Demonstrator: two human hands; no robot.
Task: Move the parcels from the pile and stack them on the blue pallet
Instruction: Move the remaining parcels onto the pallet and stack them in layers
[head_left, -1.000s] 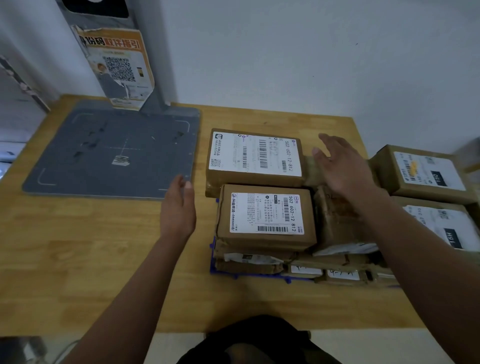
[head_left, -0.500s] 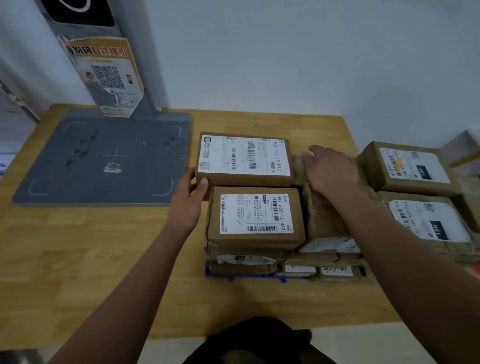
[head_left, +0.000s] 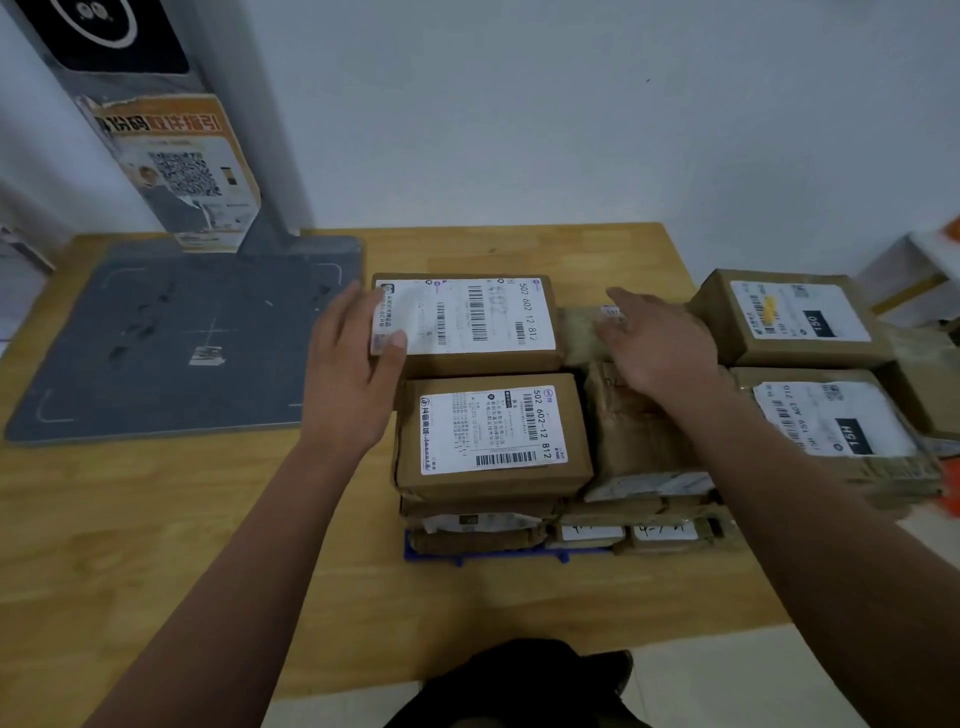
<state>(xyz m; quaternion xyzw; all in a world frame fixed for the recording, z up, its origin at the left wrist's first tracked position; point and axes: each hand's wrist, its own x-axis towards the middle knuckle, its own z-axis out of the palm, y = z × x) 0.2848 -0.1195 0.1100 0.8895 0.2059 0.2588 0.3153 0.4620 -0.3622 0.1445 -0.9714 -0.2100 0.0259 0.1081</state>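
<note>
Head view: the rear top parcel (head_left: 467, 322) lies on the stack over the blue pallet (head_left: 467, 556) on the bench (head_left: 156, 519). The left hand (head_left: 353, 374) sets straight fingers (head_left: 337, 322) against the parcel's left end, thumb on its label. The right hand (head_left: 660, 343) hovers spread, holding nothing. The pile (head_left: 800, 322) sits just right.

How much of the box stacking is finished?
Several layers of stacked parcels already cover the blue pallet. The left hand touches the far top parcel; the right hand is open beside it. At least two labelled parcels wait in the pile on the right.
</note>
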